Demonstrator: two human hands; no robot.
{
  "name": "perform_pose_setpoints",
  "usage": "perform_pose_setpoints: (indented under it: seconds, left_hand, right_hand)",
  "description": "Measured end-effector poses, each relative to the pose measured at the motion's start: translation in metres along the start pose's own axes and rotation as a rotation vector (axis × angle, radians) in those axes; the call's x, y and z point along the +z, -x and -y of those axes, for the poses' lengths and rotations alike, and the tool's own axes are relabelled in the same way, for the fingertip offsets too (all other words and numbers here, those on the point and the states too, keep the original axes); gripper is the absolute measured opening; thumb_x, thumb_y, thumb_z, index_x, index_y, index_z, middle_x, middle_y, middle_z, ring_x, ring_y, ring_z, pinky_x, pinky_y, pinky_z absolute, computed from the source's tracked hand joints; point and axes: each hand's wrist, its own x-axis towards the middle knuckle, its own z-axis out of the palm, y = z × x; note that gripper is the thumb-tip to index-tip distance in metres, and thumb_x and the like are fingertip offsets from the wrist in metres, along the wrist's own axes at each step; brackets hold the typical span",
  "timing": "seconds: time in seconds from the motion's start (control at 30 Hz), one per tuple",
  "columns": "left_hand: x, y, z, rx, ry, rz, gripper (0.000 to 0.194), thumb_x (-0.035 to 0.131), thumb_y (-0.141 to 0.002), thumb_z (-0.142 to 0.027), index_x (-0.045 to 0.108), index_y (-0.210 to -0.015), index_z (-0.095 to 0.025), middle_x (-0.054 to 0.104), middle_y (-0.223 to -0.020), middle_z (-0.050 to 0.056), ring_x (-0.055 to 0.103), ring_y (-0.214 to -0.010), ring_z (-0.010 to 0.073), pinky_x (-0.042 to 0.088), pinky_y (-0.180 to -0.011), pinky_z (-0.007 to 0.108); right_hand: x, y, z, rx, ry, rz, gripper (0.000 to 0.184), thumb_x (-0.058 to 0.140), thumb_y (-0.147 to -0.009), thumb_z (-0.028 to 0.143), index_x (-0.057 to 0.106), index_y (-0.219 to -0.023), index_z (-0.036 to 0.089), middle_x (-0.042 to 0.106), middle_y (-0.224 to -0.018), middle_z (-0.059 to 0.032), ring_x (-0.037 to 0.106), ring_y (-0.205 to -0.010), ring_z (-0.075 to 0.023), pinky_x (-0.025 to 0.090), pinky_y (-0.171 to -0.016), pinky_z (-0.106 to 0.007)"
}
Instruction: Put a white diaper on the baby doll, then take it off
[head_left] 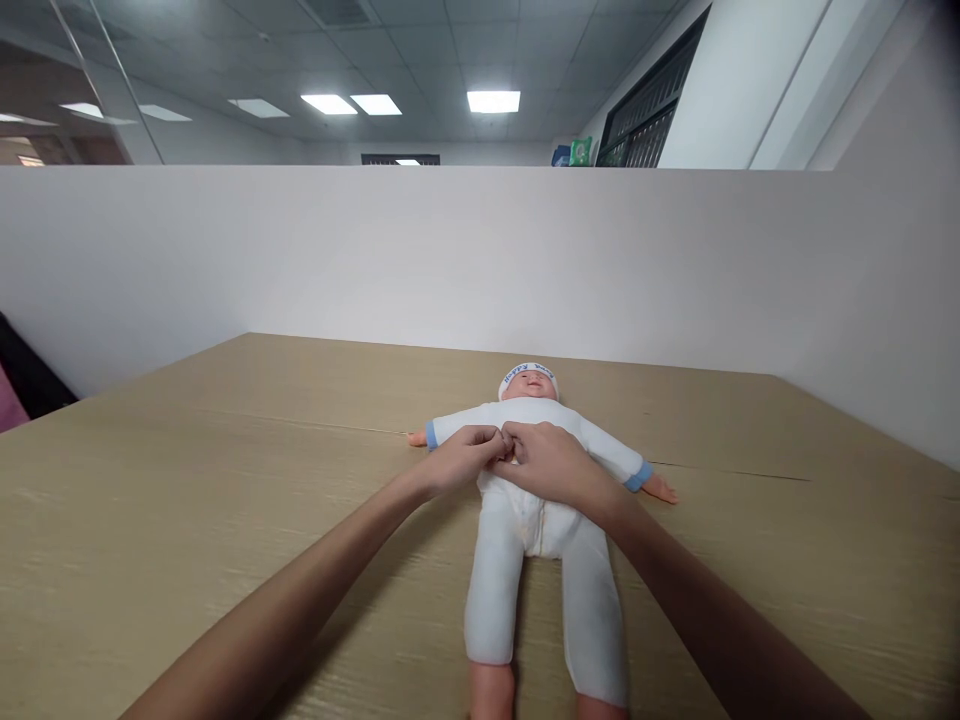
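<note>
A baby doll (531, 410) lies on its back, its head away from me and its arms spread. It wears a white top with blue cuffs, white leggings and a white cap (529, 370) with blue lettering. Around its hips is a white, padded piece like a diaper (544, 525). Over the doll's belly, my left hand (469, 455) is closed, fingertips pinched together. My right hand (547, 458) is closed too, its fingertips meeting those of the left. What the fingers pinch is hidden between them, at the waist of the white clothing.
The doll rests on a wood-grain table (225, 500) with a seam running across it. A low white partition (405, 260) stands behind the table. A dark and pink item (26, 385) shows beyond the left edge.
</note>
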Motion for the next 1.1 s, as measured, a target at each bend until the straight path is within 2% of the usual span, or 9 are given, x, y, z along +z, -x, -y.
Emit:
perform_pose_setpoints:
  seconds: [0.13, 0.3, 0.4, 0.53, 0.63, 0.8, 1.0, 1.1]
  left_hand:
    - [-0.005, 0.003, 0.003, 0.048, 0.057, 0.057, 0.035, 0.058, -0.097, -0.052, 0.061, -0.088, -0.018, 0.056, -0.091, 0.001, 0.05, -0.089, 0.0184, 0.041, -0.087, 0.033]
    - [-0.013, 0.005, 0.024, 0.043, 0.232, 0.03, 0.039, 0.067, -0.097, -0.057, 0.052, -0.099, -0.022, 0.057, -0.099, 0.001, 0.057, -0.096, 0.0186, 0.049, -0.09, 0.033]
    - [-0.01, 0.003, 0.039, 0.126, 0.192, -0.021, 0.044, 0.073, -0.095, -0.058, 0.053, -0.111, -0.022, 0.057, -0.104, 0.002, 0.056, -0.093, 0.0167, 0.048, -0.086, 0.03]
    - [-0.003, 0.004, 0.047, 0.192, 0.085, -0.03, 0.059, 0.081, -0.092, -0.054, 0.049, -0.133, -0.026, 0.054, -0.114, 0.002, 0.05, -0.086, 0.0121, 0.043, -0.077, 0.026]
    - [-0.001, 0.006, 0.048, 0.199, 0.043, -0.016, 0.063, 0.08, -0.094, -0.051, 0.049, -0.144, -0.029, 0.047, -0.109, -0.002, 0.044, -0.08, 0.0097, 0.039, -0.075, 0.025]
    - [-0.003, 0.004, 0.052, 0.172, 0.024, 0.012, 0.06, 0.08, -0.094, -0.051, 0.057, -0.144, -0.028, 0.042, -0.101, -0.003, 0.039, -0.078, 0.0101, 0.035, -0.073, 0.025]
    - [-0.004, 0.006, 0.054, 0.142, 0.018, 0.006, 0.062, 0.08, -0.093, -0.056, 0.057, -0.143, -0.028, 0.045, -0.101, -0.003, 0.039, -0.077, 0.0108, 0.035, -0.073, 0.026]
    - [-0.003, 0.007, 0.055, 0.134, 0.024, 0.002, 0.061, 0.079, -0.093, -0.056, 0.056, -0.143, -0.03, 0.045, -0.101, -0.003, 0.04, -0.077, 0.0111, 0.035, -0.074, 0.026]
  right_hand:
    - [-0.001, -0.002, -0.008, -0.04, -0.054, 0.021, 0.017, 0.061, -0.1, 0.032, 0.062, -0.088, 0.02, 0.068, -0.082, 0.0009, 0.054, -0.074, -0.0143, 0.029, -0.067, -0.028]
    - [0.0, -0.006, -0.02, -0.067, -0.149, 0.057, 0.035, 0.044, -0.106, 0.037, 0.055, -0.078, 0.02, 0.064, -0.079, 0.0012, 0.053, -0.074, -0.0152, 0.03, -0.068, -0.029]
    - [0.003, -0.01, -0.024, -0.047, -0.181, 0.029, 0.036, 0.045, -0.104, 0.037, 0.049, -0.073, 0.02, 0.06, -0.074, 0.0021, 0.051, -0.072, -0.0147, 0.028, -0.067, -0.029]
    - [0.005, -0.012, -0.026, 0.003, -0.19, 0.009, 0.036, 0.045, -0.099, 0.035, 0.037, -0.068, 0.02, 0.045, -0.064, 0.0035, 0.04, -0.063, -0.0125, 0.022, -0.062, -0.03]
    - [0.001, -0.01, -0.023, 0.019, -0.2, 0.014, 0.036, 0.045, -0.099, 0.035, 0.035, -0.067, 0.02, 0.041, -0.063, 0.0035, 0.037, -0.061, -0.012, 0.021, -0.061, -0.031]
    - [-0.005, -0.002, -0.017, 0.073, -0.061, -0.041, 0.037, 0.049, -0.098, 0.033, 0.037, -0.065, 0.02, 0.044, -0.062, 0.0018, 0.036, -0.062, -0.0131, 0.021, -0.061, -0.033]
    - [-0.012, 0.004, -0.012, 0.151, 0.043, -0.029, 0.043, 0.052, -0.095, 0.029, 0.027, -0.061, 0.02, 0.032, -0.059, 0.0022, 0.028, -0.059, -0.0128, 0.018, -0.061, -0.034]
    - [-0.015, 0.004, -0.012, 0.166, 0.032, 0.003, 0.042, 0.057, -0.091, 0.03, 0.032, -0.059, 0.02, 0.032, -0.059, 0.003, 0.026, -0.059, -0.0122, 0.017, -0.059, -0.034]
